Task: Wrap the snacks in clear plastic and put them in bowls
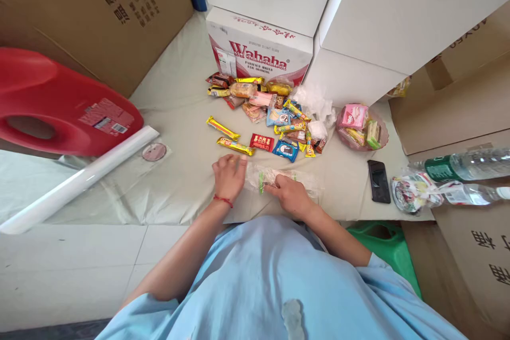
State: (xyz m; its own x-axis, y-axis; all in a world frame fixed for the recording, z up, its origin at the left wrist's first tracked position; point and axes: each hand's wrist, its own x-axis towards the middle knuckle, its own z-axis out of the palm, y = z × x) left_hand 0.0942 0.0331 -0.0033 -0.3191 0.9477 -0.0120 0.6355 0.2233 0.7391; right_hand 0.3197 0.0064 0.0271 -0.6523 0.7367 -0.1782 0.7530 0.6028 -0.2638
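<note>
A clear plastic bag (305, 181) with green printing lies flat in front of me, near the table's front edge. My left hand (230, 176), with a red cord on its wrist, rests palm down at the bag's left end. Its fingers are slightly bent and apart, with nothing visible in them. On top of the bag, my right hand (292, 195) has its fingers curled and pinches the plastic. Just beyond lie two yellow snack bars (235, 146), a red snack packet (262, 142) and a blue snack packet (286, 151).
A pile of wrapped snacks (255, 98) lies before a Wahaha carton (258, 50). To the right are a pink bowl (382, 141) of snacks, a phone (379, 181) and plastic bottles (466, 164). At left are a red jug (59, 101) and a white roll (83, 178).
</note>
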